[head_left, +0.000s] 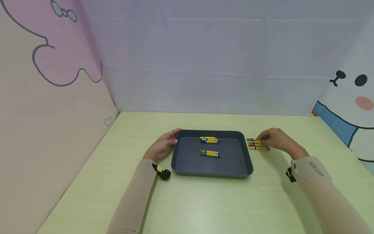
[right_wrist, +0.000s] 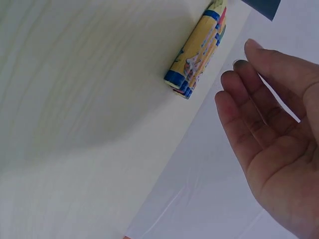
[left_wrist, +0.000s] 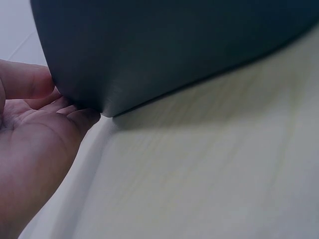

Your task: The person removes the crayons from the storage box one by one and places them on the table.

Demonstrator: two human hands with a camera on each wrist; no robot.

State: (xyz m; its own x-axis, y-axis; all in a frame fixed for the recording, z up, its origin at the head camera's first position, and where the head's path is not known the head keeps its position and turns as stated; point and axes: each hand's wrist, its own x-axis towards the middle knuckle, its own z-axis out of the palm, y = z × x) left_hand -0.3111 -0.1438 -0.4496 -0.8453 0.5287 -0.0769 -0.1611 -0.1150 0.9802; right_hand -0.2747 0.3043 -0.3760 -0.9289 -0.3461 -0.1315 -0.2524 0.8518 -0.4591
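A dark grey rectangular tray lies on the table, its near left corner closest to the left forearm. At its left wall is my left hand, fingers reaching to the back left corner and thumb against the outside; in the left wrist view some fingertips are hidden by the tray. Inside lie three crayons together and, nearer me, an orange and a green crayon. Right of the tray, my right hand hovers over several side-by-side crayons. Its loosely bent fingers look apart from these crayons.
The light wood-patterned table carries the tray and crayons. A pale cloth wall rises behind the table's back edge, with printed walls left and right. A small black camera is strapped to the left wrist beside the tray.
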